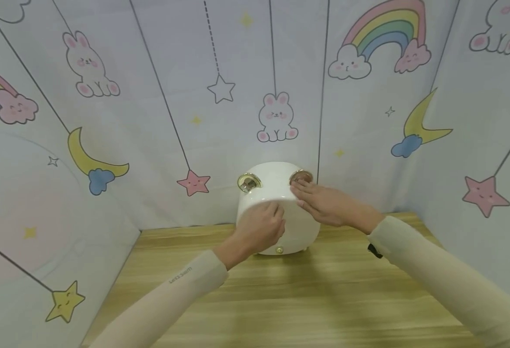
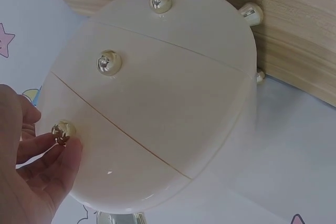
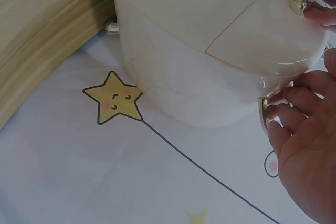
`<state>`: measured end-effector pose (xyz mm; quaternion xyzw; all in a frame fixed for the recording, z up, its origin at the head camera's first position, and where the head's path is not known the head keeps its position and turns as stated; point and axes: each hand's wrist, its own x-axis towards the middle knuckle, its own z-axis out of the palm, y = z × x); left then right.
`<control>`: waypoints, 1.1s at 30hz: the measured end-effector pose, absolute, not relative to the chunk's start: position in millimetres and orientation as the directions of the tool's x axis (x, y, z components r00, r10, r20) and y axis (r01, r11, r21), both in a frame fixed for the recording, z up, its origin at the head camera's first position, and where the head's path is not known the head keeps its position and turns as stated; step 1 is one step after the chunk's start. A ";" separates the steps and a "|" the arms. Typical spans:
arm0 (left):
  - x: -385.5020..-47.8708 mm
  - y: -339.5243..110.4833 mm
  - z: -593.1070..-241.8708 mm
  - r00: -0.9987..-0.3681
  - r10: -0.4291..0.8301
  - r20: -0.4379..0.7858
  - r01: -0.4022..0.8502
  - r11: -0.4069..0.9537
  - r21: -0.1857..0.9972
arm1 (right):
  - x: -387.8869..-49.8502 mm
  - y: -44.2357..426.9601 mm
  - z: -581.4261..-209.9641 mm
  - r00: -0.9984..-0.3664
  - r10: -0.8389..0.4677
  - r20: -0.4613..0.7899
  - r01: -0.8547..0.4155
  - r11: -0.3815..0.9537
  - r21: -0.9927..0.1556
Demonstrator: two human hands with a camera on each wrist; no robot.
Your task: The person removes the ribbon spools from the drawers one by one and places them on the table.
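A white cabinet (image 1: 297, 229) with a rounded front is set on the wood-grained worktop (image 1: 281, 299), near the back, in front of a printed backdrop (image 1: 167, 43). Its front is divided by two seams into three sections, each fitted with a round gold knob. The top knob (image 2: 63, 131) is pinched by the left hand (image 1: 261, 229), its grip drawn in so that the thumb and fingers are brought against the metal. The middle knob (image 2: 109, 62) and the bottom knob (image 2: 160, 2) are left untouched. A gold-rimmed ear at the right of the cabinet's top (image 1: 304, 174) is touched by the right hand (image 1: 326, 205); its fingers are laid forward over the ear, only slightly bent, and the grip is not closed round it. The matching left ear (image 1: 249, 182) is left uncovered. The cabinet is raised on small gold feet, one of which (image 2: 252, 14) is seen from the left wrist. Both forearms are covered by pale sleeves (image 1: 433, 261). The backdrop is decorated with a pink star (image 1: 194, 183), a rabbit (image 1: 277, 121) directly behind the cabinet, and a rainbow (image 1: 383, 24).
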<state>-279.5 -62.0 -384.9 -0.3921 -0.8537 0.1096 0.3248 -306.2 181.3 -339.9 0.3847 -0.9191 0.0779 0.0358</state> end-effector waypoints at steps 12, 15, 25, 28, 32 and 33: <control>-276.3 -56.5 -391.9 -0.487 0.690 0.536 0.515 0.722 -0.462 | -303.9 179.4 -340.3 -0.683 -0.720 0.120 -0.729 0.684 -0.043; -275.4 -53.8 -392.6 -0.493 0.684 0.538 0.490 0.729 -0.477 | -303.1 179.3 -340.6 -0.675 -0.726 0.130 -0.735 0.677 -0.036; -275.2 -49.6 -400.5 -0.434 0.675 0.597 0.500 0.731 -0.464 | -300.8 179.1 -338.7 -0.666 -0.733 0.135 -0.743 0.668 -0.040; -276.7 -51.6 -403.1 -0.402 0.676 0.618 0.501 0.727 -0.470 | -301.9 178.1 -339.2 -0.666 -0.734 0.133 -0.744 0.667 -0.041; -278.3 -53.0 -405.2 -0.383 0.678 0.627 0.520 0.719 -0.461 | -302.7 178.9 -341.3 -0.674 -0.728 0.125 -0.737 0.675 -0.040; -278.3 -53.1 -405.3 -0.381 0.679 0.627 0.524 0.717 -0.459 | -302.4 179.3 -341.5 -0.677 -0.726 0.123 -0.734 0.678 -0.040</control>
